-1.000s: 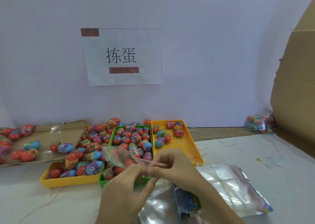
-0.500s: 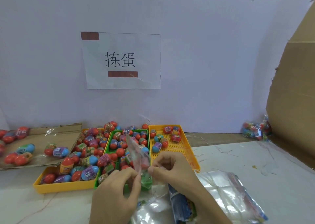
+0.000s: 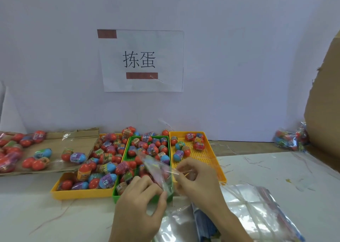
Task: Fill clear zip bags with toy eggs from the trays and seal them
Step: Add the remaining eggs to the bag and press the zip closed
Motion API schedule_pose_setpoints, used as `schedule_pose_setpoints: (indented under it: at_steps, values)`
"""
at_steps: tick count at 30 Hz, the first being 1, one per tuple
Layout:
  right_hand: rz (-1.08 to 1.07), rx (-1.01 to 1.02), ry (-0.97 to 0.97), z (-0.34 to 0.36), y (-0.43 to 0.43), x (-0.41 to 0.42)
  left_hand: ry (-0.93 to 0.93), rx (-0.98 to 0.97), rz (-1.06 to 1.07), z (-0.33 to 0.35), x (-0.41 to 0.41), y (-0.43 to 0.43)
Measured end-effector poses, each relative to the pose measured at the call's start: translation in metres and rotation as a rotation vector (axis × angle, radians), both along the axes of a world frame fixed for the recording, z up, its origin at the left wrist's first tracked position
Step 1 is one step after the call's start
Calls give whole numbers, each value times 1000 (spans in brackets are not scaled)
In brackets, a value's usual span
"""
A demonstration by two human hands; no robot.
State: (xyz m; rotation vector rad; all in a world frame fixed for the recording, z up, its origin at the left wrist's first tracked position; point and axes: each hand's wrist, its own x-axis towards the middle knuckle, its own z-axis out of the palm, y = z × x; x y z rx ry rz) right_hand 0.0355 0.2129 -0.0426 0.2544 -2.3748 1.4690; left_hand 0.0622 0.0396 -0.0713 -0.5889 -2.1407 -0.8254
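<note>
Bag-opening stage of the egg-packing task, head view. Left hand (image 3: 139,203) and right hand (image 3: 198,181) each pinch an edge of one clear zip bag (image 3: 156,168) with curled fingers, holding it tilted just above the near end of the green tray (image 3: 117,196). Whether this bag holds any eggs cannot be told, since the tray's contents show through the film. Judged step: parting the mouth of the bag before loading.

Supply: toy eggs (image 3: 108,181) heaped in the left yellow tray (image 3: 81,194) and the green tray; the right yellow tray (image 3: 200,155) holds only a few at its far end. More eggs, some seemingly wrapped in film, lie on the cardboard sheet (image 3: 77,140) at far left. A stack of empty bags (image 3: 257,210) lies flat on the table under the right forearm.

Done so far, as far as can be seen: a filled bundle of bags (image 3: 288,140) rests against the wall at far right. Left to do: fill and seal the bag in hand, then repeat; with two trays full and many bags unused, most of the work appears to remain
</note>
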Motion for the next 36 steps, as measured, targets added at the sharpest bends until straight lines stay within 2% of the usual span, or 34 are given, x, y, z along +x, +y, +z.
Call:
schedule_pose_setpoints:
  at_steps: [3,11,15,19,22,24,27,28,30,34,36]
  values:
    - [1,-11,-49,1,1,-1,6,31,20,1,-1,-2]
    - [198,10,-58,6,-4,5,117,-35,32,-1,2,-5]
    - [414,20,-78,11,-5,9,226,-43,22,7,8,2]
    - [549,-50,-191,10,-5,9,280,24,16,9,15,7]
    - [534,-17,-196,8,-4,7,269,41,10,6,12,2]
    - [440,-1,-168,11,0,4,212,43,49,2,9,0]
    - [249,-138,-116,14,5,0,124,59,112,-2,4,-8]
    - [149,-121,-60,12,5,-1,109,72,124,-4,2,-12]
    - [2,59,51,7,3,-1,92,109,142,-6,-2,-21]
    - [137,478,17,-3,-10,0,99,156,196,-10,-5,-35]
    - [207,602,-24,-8,-17,0,97,171,222,-12,-7,-40]
